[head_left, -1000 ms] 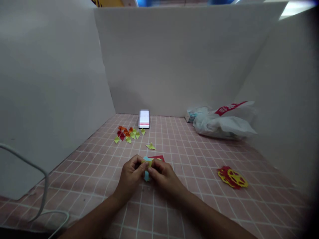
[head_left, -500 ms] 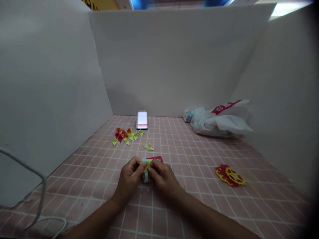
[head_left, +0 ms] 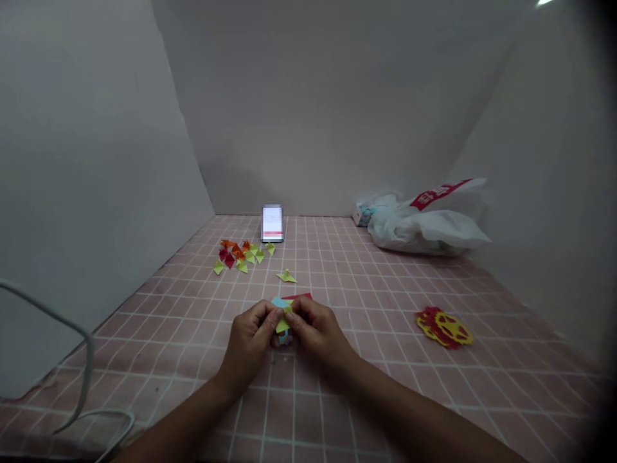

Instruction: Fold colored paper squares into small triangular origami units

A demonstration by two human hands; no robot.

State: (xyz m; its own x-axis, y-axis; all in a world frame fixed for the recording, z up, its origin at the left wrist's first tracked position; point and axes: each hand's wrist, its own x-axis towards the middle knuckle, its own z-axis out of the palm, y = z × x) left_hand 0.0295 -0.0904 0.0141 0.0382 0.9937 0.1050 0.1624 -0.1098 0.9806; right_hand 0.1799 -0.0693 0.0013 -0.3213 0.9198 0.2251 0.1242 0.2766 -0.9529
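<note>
My left hand (head_left: 250, 341) and my right hand (head_left: 315, 331) meet at the middle of the pink tiled table (head_left: 385, 308). Both pinch a small yellow folded paper piece (head_left: 283, 319) between thumbs and fingertips. Beneath them lie a light blue paper (head_left: 278, 302) and a red paper (head_left: 299, 297), partly hidden by my fingers. A single yellow folded piece (head_left: 286, 276) lies just beyond my hands. Farther back left sits a pile of folded triangles (head_left: 238, 254) in yellow, orange and red.
A phone (head_left: 272, 223) stands against the back white panel. A white plastic bag (head_left: 424, 222) lies at the back right. A red and yellow paper cutout (head_left: 444, 328) lies at the right. A white cable (head_left: 81, 379) loops at the near left. White panels wall three sides.
My hands have stayed together on the yellow piece, working it slightly. The camera has tipped down a little, so everything sits a bit higher and nearer.
</note>
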